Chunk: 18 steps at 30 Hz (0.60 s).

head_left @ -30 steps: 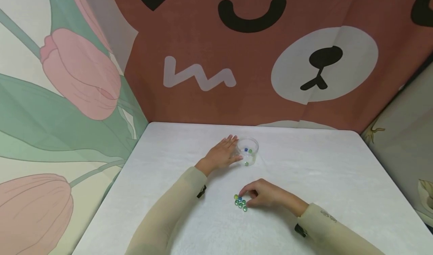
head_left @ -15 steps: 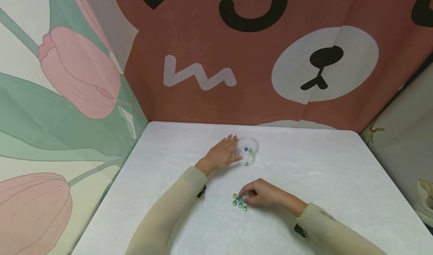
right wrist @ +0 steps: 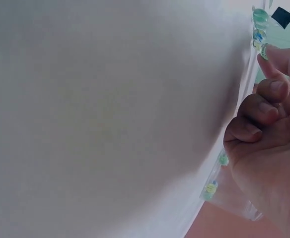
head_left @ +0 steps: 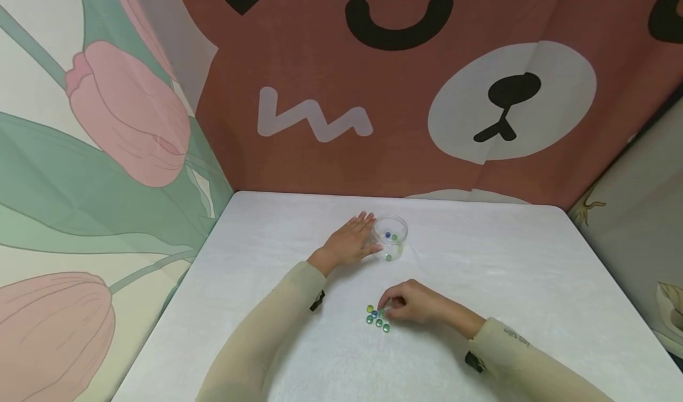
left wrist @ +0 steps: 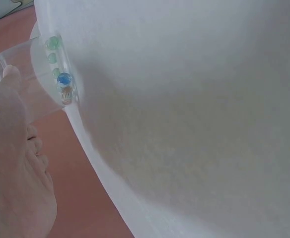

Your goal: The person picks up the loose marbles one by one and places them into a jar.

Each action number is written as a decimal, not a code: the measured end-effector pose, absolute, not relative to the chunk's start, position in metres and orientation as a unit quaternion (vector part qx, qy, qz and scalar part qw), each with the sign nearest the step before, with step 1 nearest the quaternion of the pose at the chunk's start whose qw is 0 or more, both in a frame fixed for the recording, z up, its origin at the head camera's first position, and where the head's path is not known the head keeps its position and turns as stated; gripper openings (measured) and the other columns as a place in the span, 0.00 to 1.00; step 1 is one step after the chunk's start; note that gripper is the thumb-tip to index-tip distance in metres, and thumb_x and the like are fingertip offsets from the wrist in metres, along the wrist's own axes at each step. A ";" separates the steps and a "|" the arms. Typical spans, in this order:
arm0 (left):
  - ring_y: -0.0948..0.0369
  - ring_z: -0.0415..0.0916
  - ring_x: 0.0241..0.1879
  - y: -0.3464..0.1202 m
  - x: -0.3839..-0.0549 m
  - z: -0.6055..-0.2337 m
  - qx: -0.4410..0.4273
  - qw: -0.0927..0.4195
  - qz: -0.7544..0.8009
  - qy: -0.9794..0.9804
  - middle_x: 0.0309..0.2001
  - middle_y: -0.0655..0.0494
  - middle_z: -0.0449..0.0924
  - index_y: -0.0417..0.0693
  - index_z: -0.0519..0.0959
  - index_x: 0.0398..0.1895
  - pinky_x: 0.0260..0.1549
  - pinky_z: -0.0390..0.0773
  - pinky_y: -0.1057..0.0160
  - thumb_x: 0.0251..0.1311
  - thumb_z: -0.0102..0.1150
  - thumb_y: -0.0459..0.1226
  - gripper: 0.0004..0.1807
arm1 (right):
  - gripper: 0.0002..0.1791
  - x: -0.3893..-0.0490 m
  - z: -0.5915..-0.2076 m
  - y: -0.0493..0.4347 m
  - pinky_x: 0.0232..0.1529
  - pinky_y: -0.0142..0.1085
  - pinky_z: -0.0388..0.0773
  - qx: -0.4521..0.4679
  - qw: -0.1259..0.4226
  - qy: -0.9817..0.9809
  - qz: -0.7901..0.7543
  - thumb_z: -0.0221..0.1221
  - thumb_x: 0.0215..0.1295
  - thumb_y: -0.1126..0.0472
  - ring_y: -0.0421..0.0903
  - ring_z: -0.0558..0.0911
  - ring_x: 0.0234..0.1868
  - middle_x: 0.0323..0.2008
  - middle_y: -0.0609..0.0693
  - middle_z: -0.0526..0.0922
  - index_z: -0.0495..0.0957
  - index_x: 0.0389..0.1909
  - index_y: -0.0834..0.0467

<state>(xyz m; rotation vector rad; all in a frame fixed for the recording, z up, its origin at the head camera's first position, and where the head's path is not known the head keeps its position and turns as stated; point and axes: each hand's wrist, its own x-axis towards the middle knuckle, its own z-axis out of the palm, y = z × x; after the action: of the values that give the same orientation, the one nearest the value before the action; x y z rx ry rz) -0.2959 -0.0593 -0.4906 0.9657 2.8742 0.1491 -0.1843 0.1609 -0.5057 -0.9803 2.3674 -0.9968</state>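
My left hand [head_left: 349,242] holds the side of a clear, open-topped jar [head_left: 406,231], its thumb across the front and its fingers along the far left side. In the left wrist view, a blue marble [left wrist: 64,79] and several green ones [left wrist: 52,43] lie at the jar's bottom. My right hand [head_left: 417,304] is low over a small cluster of glass marbles [head_left: 379,323] on the table. Between thumb and index finger it pinches a green marble [right wrist: 264,51]; the other fingers are curled in. A yellow marble [head_left: 370,309] and a blue marble [head_left: 374,315] lie beside its fingertips.
A white cloth covers the table [head_left: 496,271]. Behind it hangs a brown curtain [head_left: 320,171] with a bear print, and a tulip-patterned curtain [head_left: 32,165] hangs on the left. The marble cluster lies in front of the jar, towards the person.
My right fingers have shifted slightly among the marbles and now pinch a green one. The blue marble has been nudged left. The left hand and the jar have stayed in place.
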 end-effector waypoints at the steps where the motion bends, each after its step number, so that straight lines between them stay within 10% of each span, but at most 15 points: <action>1: 0.57 0.31 0.81 -0.059 -0.296 -0.491 0.318 0.053 0.050 0.945 0.83 0.53 0.37 0.45 0.41 0.83 0.79 0.34 0.61 0.74 0.31 0.66 0.47 | 0.06 -0.185 -0.505 0.161 0.25 0.24 0.65 -0.349 0.194 0.845 -0.357 0.66 0.66 0.62 0.30 0.66 0.20 0.17 0.35 0.68 0.87 0.41 0.49; 18: 0.57 0.31 0.81 -0.058 -0.295 -0.489 0.319 0.051 0.050 0.945 0.83 0.51 0.37 0.44 0.41 0.82 0.79 0.34 0.62 0.74 0.31 0.66 0.47 | 0.04 -0.193 -0.491 0.167 0.25 0.26 0.67 -0.320 0.147 0.861 -0.367 0.67 0.66 0.57 0.31 0.66 0.19 0.15 0.36 0.66 0.88 0.40 0.48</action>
<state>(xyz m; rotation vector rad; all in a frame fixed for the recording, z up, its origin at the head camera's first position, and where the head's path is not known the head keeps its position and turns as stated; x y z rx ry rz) -0.2950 -0.0581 -0.4891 0.9706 2.8768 0.1523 -0.1933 0.1670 -0.4910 -0.9221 2.4764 -1.0574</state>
